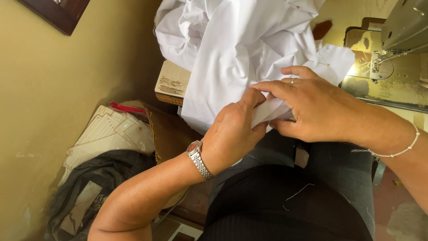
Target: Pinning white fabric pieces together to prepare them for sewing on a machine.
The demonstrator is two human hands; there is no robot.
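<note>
A white folded strip of cloth point(269, 111) sits between the 2 hands, above the lap, at the lower edge of a large white garment point(236, 49) that is heaped on the sewing table point(171, 82) and hangs down over its front. The left hand point(234, 134) pinches the strip, thumb and fingers pressed together on its near end; a silver wristwatch point(198, 158) with a reddish face is on that wrist. The right hand point(312, 107) lies over the far end of the strip, fingers point(274, 85) close together and stretched flat across the cloth, thumb tucked beneath so that the strip is nipped there; a ring shows on 1 finger and a thin bead bracelet point(401, 149) circles the wrist. Just to the right stands a sewing machine point(392, 49) on a yellowed bed. Below the hands are dark trousers point(290, 201) with loose threads. To the left, by the yellow wall, paper patterns point(109, 134) lie against a black bag point(89, 187)
</note>
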